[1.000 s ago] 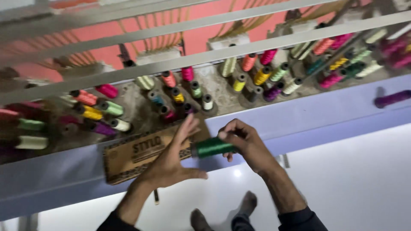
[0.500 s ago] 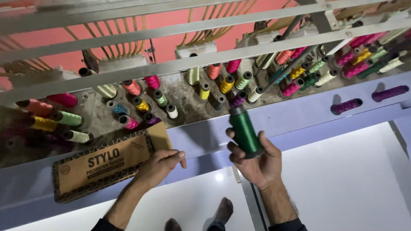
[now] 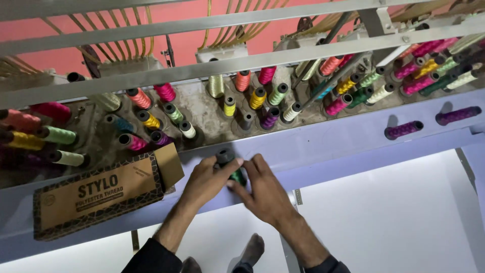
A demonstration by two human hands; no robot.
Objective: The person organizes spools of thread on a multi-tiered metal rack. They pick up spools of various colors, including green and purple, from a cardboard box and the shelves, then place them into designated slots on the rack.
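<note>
Where the lilac machine ledge point(image 3: 323, 146) ran beneath the spool rack, a dark green thread spool point(image 3: 233, 169) stood between both hands, long axis pointing up toward the rack; left hand point(image 3: 208, 179) and right hand point(image 3: 262, 189) each closed fingers on it, equally near.

A textile embroidery workshop. Rows of bright coloured thread spools point(image 3: 257, 98) stand on a long lilac machine bed point(image 3: 353, 146). Grey metal rails point(image 3: 227, 63) run above.
</note>
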